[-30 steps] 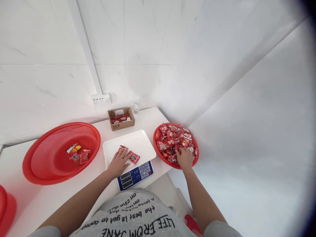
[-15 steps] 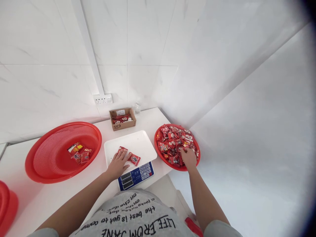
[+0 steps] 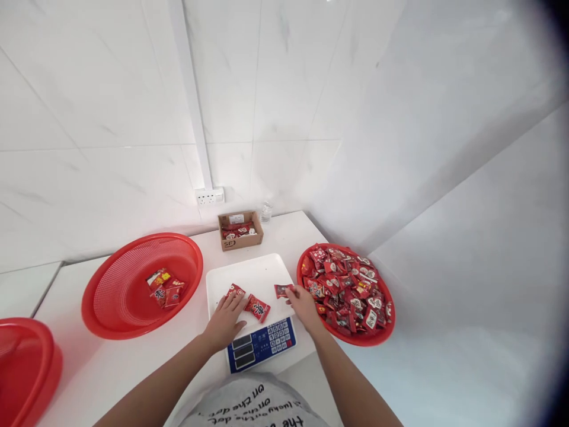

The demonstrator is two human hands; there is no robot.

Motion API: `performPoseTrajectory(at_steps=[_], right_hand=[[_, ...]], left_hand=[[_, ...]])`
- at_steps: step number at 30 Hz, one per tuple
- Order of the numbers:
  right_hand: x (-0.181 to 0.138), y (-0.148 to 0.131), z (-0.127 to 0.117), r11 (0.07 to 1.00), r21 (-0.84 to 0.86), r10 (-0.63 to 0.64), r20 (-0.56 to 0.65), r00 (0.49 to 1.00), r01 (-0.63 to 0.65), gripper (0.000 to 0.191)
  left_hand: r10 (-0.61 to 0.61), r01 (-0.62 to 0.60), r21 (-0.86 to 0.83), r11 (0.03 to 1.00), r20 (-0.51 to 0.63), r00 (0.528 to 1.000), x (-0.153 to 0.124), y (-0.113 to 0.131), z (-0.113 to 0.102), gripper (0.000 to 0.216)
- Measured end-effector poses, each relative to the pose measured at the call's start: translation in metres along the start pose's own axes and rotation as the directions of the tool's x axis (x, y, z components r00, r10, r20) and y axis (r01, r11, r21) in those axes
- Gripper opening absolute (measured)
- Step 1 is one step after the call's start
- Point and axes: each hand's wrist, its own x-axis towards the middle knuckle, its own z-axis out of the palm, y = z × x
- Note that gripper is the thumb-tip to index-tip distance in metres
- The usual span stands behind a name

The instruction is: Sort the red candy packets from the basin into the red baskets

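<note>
My left hand [image 3: 226,321] lies with fingers stretched over a red snack packet [image 3: 235,290] on the white pan [image 3: 262,270] of a weighing scale. Beside its fingertips, a second red packet with a black character [image 3: 257,308] rests on the pan. Over the pan's right side, my right hand [image 3: 304,306] pinches a small red packet [image 3: 281,290] between thumb and fingers. The scale's blue keypad panel [image 3: 262,345] shows below the pan. Close by on the right, a red basket [image 3: 303,261] is heaped with similar red packets [image 3: 344,284].
Left of the scale stands a larger red basket [image 3: 100,314] with several packets inside. Another red basket [image 3: 44,350] is cut off at the left edge. Behind the scale are a cardboard box [image 3: 242,241] of red packets and a clear plastic container [image 3: 266,212], near a wall socket [image 3: 210,196].
My right hand has moved left from the heaped basket to the scale pan, bringing a small red packet. My left hand stays on the pan. The whole view has shifted.
</note>
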Motion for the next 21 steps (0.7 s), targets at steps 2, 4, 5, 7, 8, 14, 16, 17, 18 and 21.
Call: performPoseTrajectory(at_steps=[2, 4, 5, 7, 8, 14, 16, 17, 18, 21], right_hand=[[0.001, -0.005, 0.025, 0.999, 0.005, 0.037, 0.086, 0.996, -0.037, 0.027], [-0.001, -0.011, 0.04, 0.998, -0.06, 0.008, 0.093, 0.996, -0.003, 0.03], [-0.003, -0.013, 0.044, 0.992, -0.12, -0.033, 0.08, 0.996, 0.043, 0.032], [-0.01, -0.017, 0.048, 0.945, -0.275, -0.159, 0.088, 0.983, 0.177, 0.038], [-0.014, -0.018, 0.049, 0.903, -0.349, -0.221, 0.123, 0.967, 0.251, 0.039], [-0.036, -0.018, 0.057, 0.657, -0.551, -0.312, 0.423, 0.851, 0.514, 0.042], [-0.036, -0.018, 0.056, 0.638, -0.575, -0.288, 0.439, 0.851, 0.513, 0.043], [-0.035, -0.018, 0.054, 0.636, -0.589, -0.277, 0.429, 0.86, 0.499, 0.043], [-0.034, -0.018, 0.052, 0.637, -0.607, -0.264, 0.408, 0.874, 0.476, 0.042], [-0.028, -0.021, 0.045, 0.643, -0.667, -0.214, 0.314, 0.925, 0.376, 0.039]], left_hand=[[-0.006, 0.006, 0.003, 1.0, 0.001, 1.0, -0.004, 0.0, -0.001, 0.059], [-0.02, 0.02, 0.007, 1.0, 0.006, 1.0, -0.007, 0.0, -0.001, 0.058], [-0.028, 0.028, 0.007, 1.0, 0.009, 1.0, -0.008, 0.0, -0.001, 0.058], [-0.039, 0.039, 0.002, 0.999, 0.01, 0.999, -0.011, -0.001, 0.0, 0.058], [-0.041, 0.041, -0.001, 0.999, 0.008, 0.999, -0.012, -0.001, 0.0, 0.058], [-0.036, 0.036, -0.007, 0.999, 0.015, 0.999, -0.013, 0.001, -0.003, 0.058], [-0.032, 0.032, -0.015, 0.999, 0.019, 0.999, -0.013, 0.003, -0.004, 0.059], [-0.033, 0.034, -0.019, 0.999, 0.022, 0.999, -0.013, 0.004, -0.005, 0.059], [-0.036, 0.036, -0.022, 0.999, 0.024, 0.999, -0.013, 0.005, -0.005, 0.059], [-0.045, 0.046, -0.034, 0.998, 0.035, 0.998, -0.012, 0.007, -0.006, 0.059]])
